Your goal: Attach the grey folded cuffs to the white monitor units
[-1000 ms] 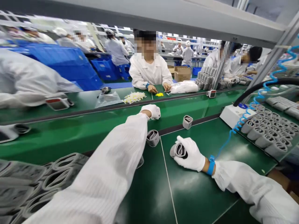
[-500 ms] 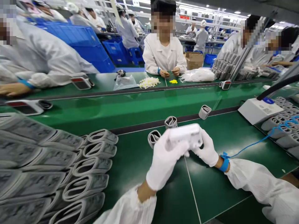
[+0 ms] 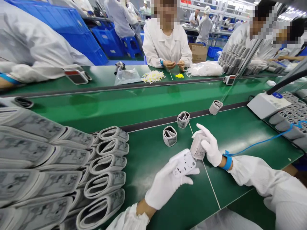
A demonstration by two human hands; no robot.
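My gloved left hand holds a white plastic casing, its face with small dark slots and holes turned up. The fingers lie beneath it and their tips show past its lower right edge. Just to the right, my gloved right hand grips a grey rolled cuff between thumb and fingers, the index finger stretched out above. Cuff and casing are very close; whether they touch I cannot tell. Two more rolled cuffs, a nearer one and a farther one, stand on the green table beyond my hands.
Stacked grey cuffs fill the left side. Another cuff stands by the green conveyor. To the right are a white box and more cuffs. A blue cord runs from my right wrist. Across the belt, a co-worker handles small parts.
My hands have come apart: the right has left the white casing and now grips a cuff. My left hand has lowered the casing and tipped its slotted face up. The view has shifted downward.
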